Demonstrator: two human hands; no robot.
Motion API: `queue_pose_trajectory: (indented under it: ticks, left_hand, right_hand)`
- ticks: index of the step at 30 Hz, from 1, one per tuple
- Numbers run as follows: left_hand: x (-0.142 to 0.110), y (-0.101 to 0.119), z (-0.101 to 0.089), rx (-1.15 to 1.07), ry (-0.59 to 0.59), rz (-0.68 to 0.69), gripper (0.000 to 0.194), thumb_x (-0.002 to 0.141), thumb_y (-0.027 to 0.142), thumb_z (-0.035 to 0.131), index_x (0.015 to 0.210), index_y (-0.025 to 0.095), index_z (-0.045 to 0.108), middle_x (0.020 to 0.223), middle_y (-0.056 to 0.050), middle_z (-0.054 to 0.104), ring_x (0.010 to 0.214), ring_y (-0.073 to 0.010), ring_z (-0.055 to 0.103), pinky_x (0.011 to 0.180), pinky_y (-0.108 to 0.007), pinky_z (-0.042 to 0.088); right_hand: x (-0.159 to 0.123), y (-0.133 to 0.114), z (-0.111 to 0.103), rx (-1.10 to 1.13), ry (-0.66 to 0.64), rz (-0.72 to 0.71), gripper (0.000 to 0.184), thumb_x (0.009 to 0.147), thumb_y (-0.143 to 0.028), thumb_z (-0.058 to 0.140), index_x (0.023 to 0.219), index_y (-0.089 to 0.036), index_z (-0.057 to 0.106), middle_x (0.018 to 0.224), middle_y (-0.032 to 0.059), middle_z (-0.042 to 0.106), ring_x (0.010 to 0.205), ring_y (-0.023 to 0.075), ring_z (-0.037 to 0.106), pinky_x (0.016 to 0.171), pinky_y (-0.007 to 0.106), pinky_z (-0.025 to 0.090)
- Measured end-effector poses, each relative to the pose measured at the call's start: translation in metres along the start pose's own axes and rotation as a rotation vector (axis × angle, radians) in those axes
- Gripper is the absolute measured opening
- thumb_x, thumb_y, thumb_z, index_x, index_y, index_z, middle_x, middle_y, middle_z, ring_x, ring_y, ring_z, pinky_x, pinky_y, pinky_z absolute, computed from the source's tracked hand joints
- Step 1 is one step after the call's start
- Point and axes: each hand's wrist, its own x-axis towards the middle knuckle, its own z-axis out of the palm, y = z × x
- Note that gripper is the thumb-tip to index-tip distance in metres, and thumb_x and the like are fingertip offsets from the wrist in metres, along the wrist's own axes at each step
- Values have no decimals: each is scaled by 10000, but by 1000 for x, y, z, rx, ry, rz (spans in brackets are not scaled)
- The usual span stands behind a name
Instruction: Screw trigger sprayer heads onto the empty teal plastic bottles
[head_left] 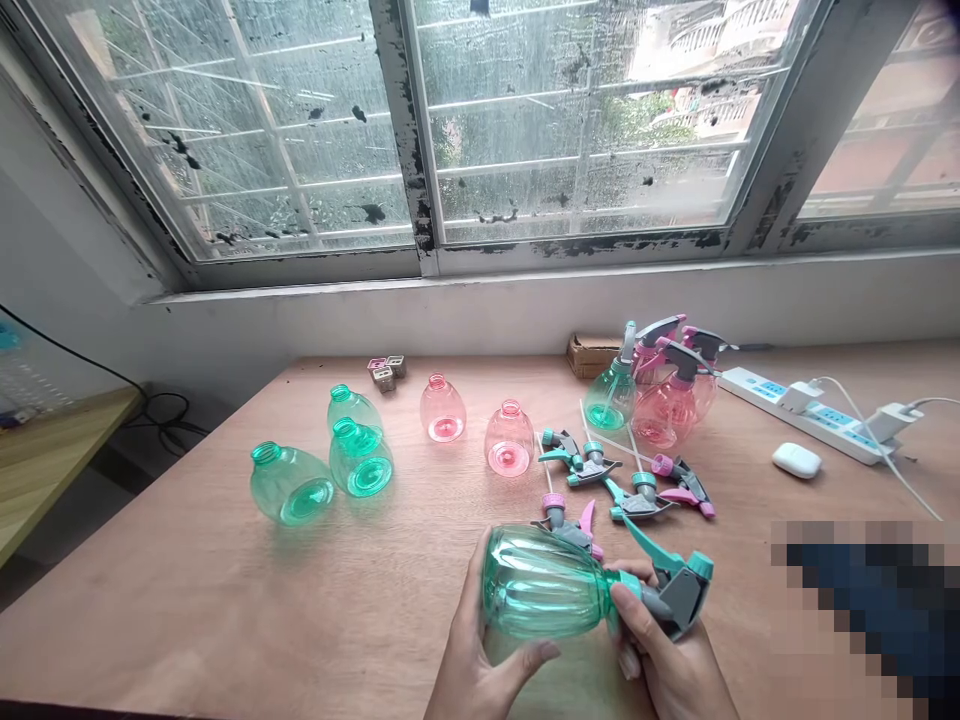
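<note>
A green translucent spray bottle [544,585] lies sideways in the air above the table's near side, between my two hands. My left hand [480,650] is wrapped round its base, thumb along the underside. At the neck, the fingers of my right hand [664,645] pinch the teal collar of the grey and teal spray head [679,590]. Whether the collar is fully tight cannot be seen. Just beyond the bottle lie several loose trigger heads with white tubes, among them a grey and pink one [566,525] and a teal one [643,495].
Headless green bottles [292,485] stand at left, two pink ones [510,440] mid-table. Bottles with spray heads [667,405] cluster at back right by a cardboard box [592,355]. A power strip [810,415], white case [796,460] and small metallic blocks [386,372] also sit here.
</note>
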Motion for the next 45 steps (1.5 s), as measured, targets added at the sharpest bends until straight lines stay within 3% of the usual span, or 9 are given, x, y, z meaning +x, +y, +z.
queue_pose_trajectory:
  ticks: [15,23,34,45]
  left_hand:
    - [0,2,2,31,9,-8,1104,748,485,949,1666,266,376,1635,-131,562,1543,-403,466,1330,-527,274]
    - [-1,3,2,46,-1,-3,1090,769,487,934,1667,254,362,1656,-128,538,1562,-375,447,1334,-483,274]
    - [-2,8,3,72,3,-3,1066,762,481,934,1655,259,396,1630,-127,572,1555,-400,457,1330,-515,293]
    - [-4,8,2,56,-4,-47,1078,781,467,936,1674,283,360,1678,-120,514,1567,-399,436,1340,-527,254]
  right_hand:
    - [-1,-2,1,-13,9,5,476,858,-619,848,1022,-201,690,533,-48,600,399,95,474,466,233,326]
    - [0,1,-1,-3,5,3,467,863,-606,852,1030,-202,686,532,-49,605,398,93,480,463,225,325]
    - [-2,2,0,2,24,20,479,851,-605,859,1025,-198,676,525,-47,599,396,115,468,455,252,305]
    - [1,4,-12,-6,-21,74,445,863,-568,865,1029,-206,669,541,-45,612,410,126,518,460,247,368]
